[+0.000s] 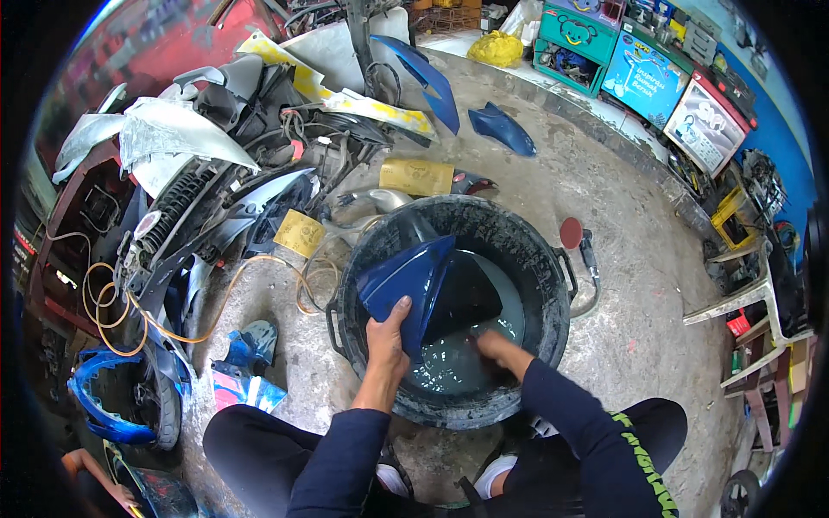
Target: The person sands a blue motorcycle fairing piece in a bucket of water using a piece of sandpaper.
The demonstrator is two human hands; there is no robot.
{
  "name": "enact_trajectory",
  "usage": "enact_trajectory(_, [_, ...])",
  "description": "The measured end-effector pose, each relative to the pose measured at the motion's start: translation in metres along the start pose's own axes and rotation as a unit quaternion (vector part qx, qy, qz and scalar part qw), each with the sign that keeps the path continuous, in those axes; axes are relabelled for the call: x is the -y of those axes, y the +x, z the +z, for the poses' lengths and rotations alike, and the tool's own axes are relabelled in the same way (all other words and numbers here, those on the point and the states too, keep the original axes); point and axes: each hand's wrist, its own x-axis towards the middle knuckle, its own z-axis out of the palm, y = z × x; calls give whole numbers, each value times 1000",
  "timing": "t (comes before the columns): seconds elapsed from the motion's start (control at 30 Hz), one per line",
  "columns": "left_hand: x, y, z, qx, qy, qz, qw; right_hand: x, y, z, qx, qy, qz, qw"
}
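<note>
My left hand (387, 345) grips a glossy dark blue motorcycle body panel (404, 281) by its lower edge, thumb on top. The panel is tilted over a big black tub (347, 332) with side handles, between my knees. Cloudy grey water (509, 285) lies in the tub, and a dark inner part of the panel reaches over it. Low over the water at the tub's right side is my right hand (503, 350). Its fingers are curled and slightly blurred; what they hold, if anything, cannot be made out.
Motorcycle parts and white panels (177, 134) are heaped at the left. Sandpaper sheets (416, 176) lie beyond the tub. A sander with a round red pad (572, 232) rests to its right. Blue panels (503, 129) lie farther off. An orange hose (216, 302) crosses the floor.
</note>
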Motion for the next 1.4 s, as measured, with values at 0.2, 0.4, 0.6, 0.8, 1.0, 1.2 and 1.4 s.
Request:
enact_trajectory(0.2, [17,-17,9,-3,-69,-42,997,180,-128,-107,68,178,-207,960])
enact_trajectory(0.4, [-16,-42,34,41,-41,-51,997,196,-203,-126,-198,-355,-610,680])
enact_trajectory(0.6, [-37,-53,47,76,33,-62,995,182,-209,-154,-241,-360,-593,679])
enact_trajectory(0.8, [-47,-57,45,44,61,-50,996,179,-212,-140,-202,-336,-631,669])
enact_trajectory(1.0, [-54,-59,44,60,70,-34,995,185,-215,-136,-194,-328,-645,662])
enact_trajectory(1.2, [-61,-59,46,55,71,-25,996,196,-234,-118,-212,-337,-682,614])
enact_trajectory(1.4, [-61,-60,49,46,75,-24,996,192,-229,-120,-207,-354,-667,622])
